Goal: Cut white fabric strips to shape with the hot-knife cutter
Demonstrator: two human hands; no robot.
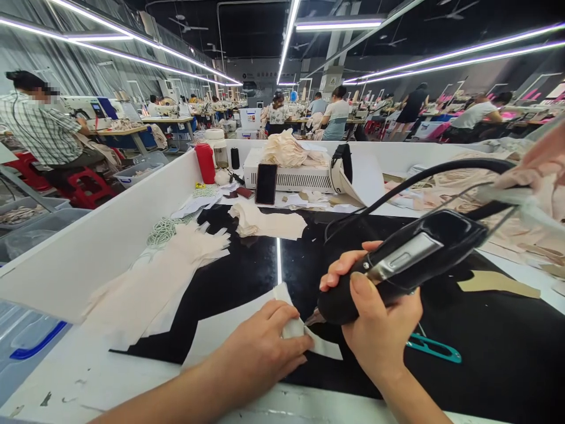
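Fabric piece (247,321), pale and flat, lies at the lower middle of the frame on the black mat (485,353) that covers most of our white worktable (110,377). We go from the big things down. The table's white side wall (101,247) runs up the left of the frame and keeps a stack of cut pieces (154,282) from sliding off. A white box unit (291,174) sits at the far end, upper middle, with a dark phone (266,184) leaning against it and a red bottle (205,163) to its left.

Our right hand (375,324) is clenched around a black corded hand tool (397,265), held like a thick pen so its metal tip meets the fabric edge. Our left hand (260,347) presses flat, fingers spread, on the fabric just beside the tip, likely to keep it from shifting. Teal snips (435,348) lie on the mat at the lower right, near the right wrist.
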